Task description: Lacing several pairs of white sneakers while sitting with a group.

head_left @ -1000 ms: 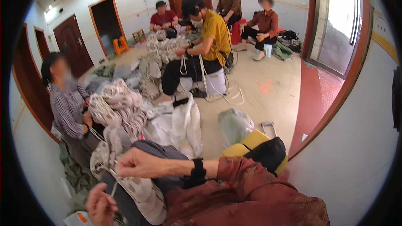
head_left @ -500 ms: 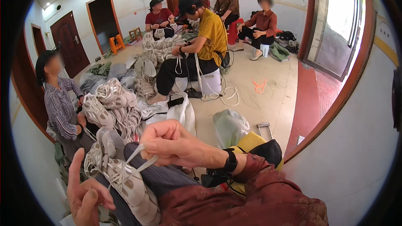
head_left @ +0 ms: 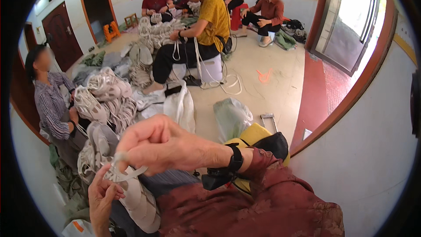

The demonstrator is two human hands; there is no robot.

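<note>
A pale beige-and-white sneaker [head_left: 139, 204] lies across my lap, its toe half hidden behind my hands. Over its laced top, my right hand [head_left: 164, 147] pinches a flat white shoelace [head_left: 135, 174] between thumb and fingertips. Just below and to the left is my left hand [head_left: 103, 195]. Its index finger points up to the lace, while the thumb presses close to the curled other fingers. Whatever those fingers grip is too small to make out. Against the sneaker's far side rest more shoes of the same kind [head_left: 101, 138].
A heap of laced sneakers [head_left: 105, 87] lies ahead on the left, beside a person in a striped shirt [head_left: 55, 105]. Ahead sits a person in yellow [head_left: 215, 22] with hanging laces. A clear plastic bag [head_left: 232, 118] and a yellow-and-black object [head_left: 258, 142] are near my right arm.
My right hand has moved left and down with the shoelace, closing in on my left hand. My left hand has shifted right, its index finger now at the lace. The view has tilted slightly.
</note>
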